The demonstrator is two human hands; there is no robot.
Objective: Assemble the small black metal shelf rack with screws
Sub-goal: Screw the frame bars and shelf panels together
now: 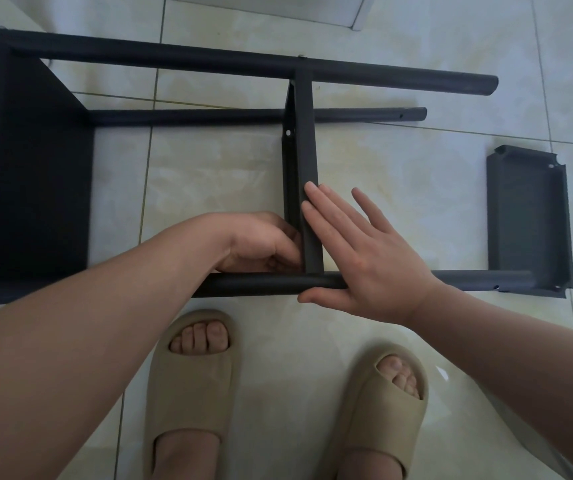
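— What are the fingers doing?

— The right hand (pixel 364 261) is flat. Its fingers (pixel 326 209) are straight and pressed on the right face of the middle shelf (pixel 304 161), and its thumb lies along the near pole (pixel 261 285). It holds nothing.

— And the left?

— The left hand (pixel 261 244) is curled on the shelf's other side, at the corner where shelf meets pole. Its fingertips are tucked against the shelf's lip, and I cannot tell whether they pinch anything.

— How does the rack look?

— The rack (pixel 36 209) is matte black metal, lying on its side on the tiled floor (pixel 209 174). Its round poles run left to right. The shelf between the hands is a thin folded panel standing on edge. It runs away from the fingers to the far pole (pixel 174 58), where a silver screw (pixel 301 57) shows. Beyond the fingertips there is a small hole in its lip.

— And further out?

— Well left of the left hand, the end shelf (pixel 36 150) spans the poles. Right of the right hand, a third shelf (pixel 531 220) lies hollow side up, touching the near pole's end. Whether it is joined there, I cannot tell. Below the hands are two beige slippers (pixel 191 382).
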